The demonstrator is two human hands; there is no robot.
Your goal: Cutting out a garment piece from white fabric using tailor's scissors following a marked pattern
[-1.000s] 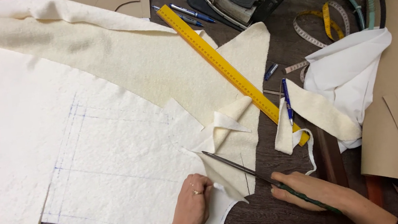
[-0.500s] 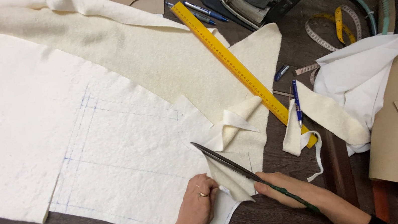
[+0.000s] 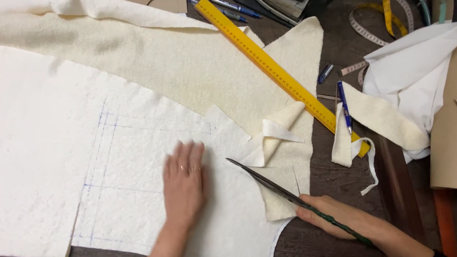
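A left hand [image 3: 184,183] lies flat, fingers spread, on cream fabric [image 3: 147,173] marked with blue lines, while the right hand [image 3: 341,222] grips long scissors [image 3: 283,191] cutting its edge on the dark counter [image 3: 324,247].

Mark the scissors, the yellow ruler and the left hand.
scissors [image 3: 267,186], head view, on the blades.
yellow ruler [image 3: 267,65], head view, mid-length on its face.
left hand [image 3: 184,183], head view, back of the hand.
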